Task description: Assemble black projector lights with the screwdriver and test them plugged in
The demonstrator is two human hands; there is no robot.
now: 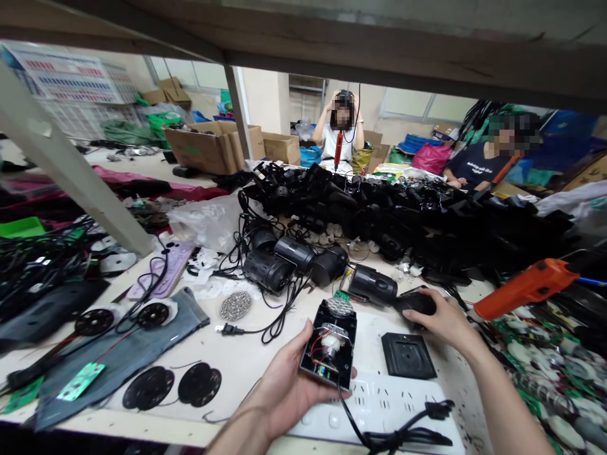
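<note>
My left hand (294, 385) holds an opened black appliance housing (329, 344), tilted up, with red wires, a white part and a metal bracket inside. From its lower end a black power cord (348, 414) runs down over a white power strip (379, 404). Further right, my right hand (446, 319) has its fingers closed round a dark plastic piece (417, 306), partly hidden by the fingers. Just below that hand lies a square black cover (408, 355). A black cylindrical housing (372, 284) rests beside the dark piece.
Several black housings (268, 270) with cords lie mid-table, near a dish of small screws (236, 305). An orange electric screwdriver (526, 289) hangs at right over heaped circuit boards and parts (564, 373). A shelf post (71, 158) crosses the left. Two people sit beyond the black pile (403, 215).
</note>
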